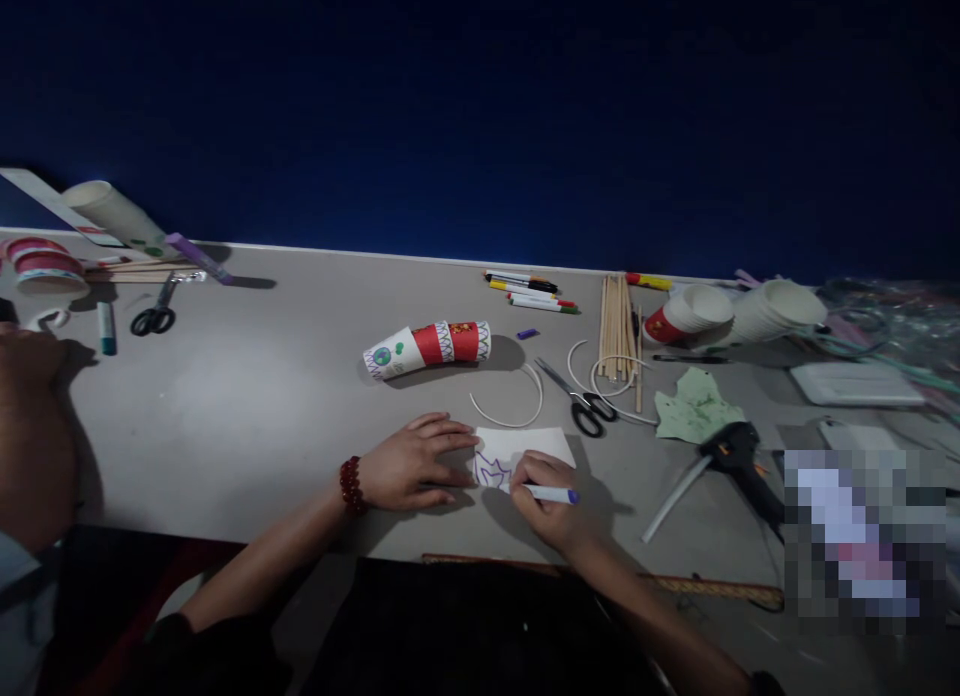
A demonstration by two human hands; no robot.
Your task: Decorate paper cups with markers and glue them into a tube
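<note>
A white piece of paper [531,443] lies on the table before me, with purple outlines drawn on its left part. My right hand [546,491] is closed around a purple marker [553,494], its drawing end hidden by the fingers at the paper. Flat on the table, my left hand [420,463] has its fingers stretched out, the tips touching the paper's left edge. Beyond the hands lies a row of joined paper cups [429,349], red and white with zigzag lines. A small purple marker cap [527,333] rests to its right.
Right of the paper are scissors [577,401], white cord [541,396], wooden sticks [616,326], a green paper scrap [694,406], a glue gun [739,461] and stacked cups [780,311]. Several markers [532,291] lie at the back. Another person's arm [34,416] is at far left, near scissors [155,316].
</note>
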